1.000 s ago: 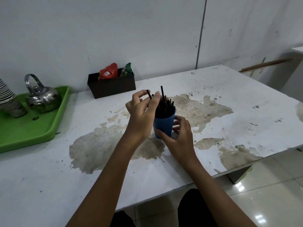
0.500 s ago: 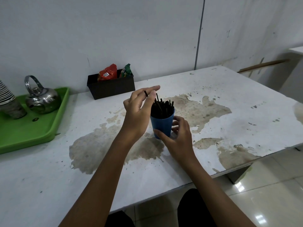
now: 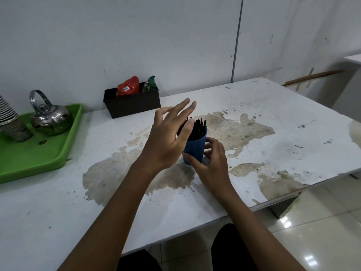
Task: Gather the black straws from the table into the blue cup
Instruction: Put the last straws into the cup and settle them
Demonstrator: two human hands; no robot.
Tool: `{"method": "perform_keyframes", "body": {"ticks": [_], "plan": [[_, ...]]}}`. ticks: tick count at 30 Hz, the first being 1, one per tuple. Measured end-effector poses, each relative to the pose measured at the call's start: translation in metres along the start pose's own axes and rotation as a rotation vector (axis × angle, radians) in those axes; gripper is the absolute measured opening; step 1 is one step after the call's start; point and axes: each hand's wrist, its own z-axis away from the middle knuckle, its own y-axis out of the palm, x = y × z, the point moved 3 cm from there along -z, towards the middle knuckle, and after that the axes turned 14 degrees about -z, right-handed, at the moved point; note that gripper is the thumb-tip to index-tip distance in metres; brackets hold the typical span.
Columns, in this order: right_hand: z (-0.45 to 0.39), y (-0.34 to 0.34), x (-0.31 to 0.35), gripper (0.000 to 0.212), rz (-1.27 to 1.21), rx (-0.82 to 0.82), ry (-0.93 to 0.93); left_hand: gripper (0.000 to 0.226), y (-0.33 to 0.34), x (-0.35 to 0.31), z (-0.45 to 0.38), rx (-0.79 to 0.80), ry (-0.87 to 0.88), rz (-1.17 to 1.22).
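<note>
The blue cup (image 3: 196, 148) stands upright in the middle of the stained white table (image 3: 273, 106). A bundle of black straws (image 3: 199, 127) sticks up out of it. My right hand (image 3: 212, 164) wraps around the cup's lower near side, thumb on its left and fingers on its right. My left hand (image 3: 169, 136) hovers just left of the cup's rim with fingers spread and nothing in them; its thumb covers part of the straws. I see no loose straws on the table.
A black box (image 3: 132, 103) with red and green packets stands at the wall behind the cup. On the far left a green tray (image 3: 37, 157) carries a steel kettle (image 3: 49, 116) and stacked cups (image 3: 8, 116). The table's right edge drops to a tiled floor (image 3: 312, 222).
My left hand pinched a black straw above the cup, let it down into the bundle, and now has its fingers spread. The tall straw has sunk level with the others. My right hand stayed on the cup.
</note>
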Motion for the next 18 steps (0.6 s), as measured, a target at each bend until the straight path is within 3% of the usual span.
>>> {"method": "perform_keyframes", "body": {"ticks": [4,7,10,18], "plan": [[0.0,-0.001,0.001,0.069,-0.004,0.005,-0.018,0.057,0.003,0.009,0.002,-0.01,-0.087,0.087],[0.0,-0.001,0.001,0.069,-0.004,0.01,-0.017,0.059,0.013,0.015,0.005,0.078,-0.149,0.084],[0.0,-0.001,0.002,0.069,-0.01,0.012,-0.024,0.059,0.019,0.018,0.008,0.142,-0.143,0.085],[0.001,-0.001,0.002,0.069,-0.009,0.017,-0.015,0.061,0.021,0.019,0.006,0.118,-0.11,0.087]]}}
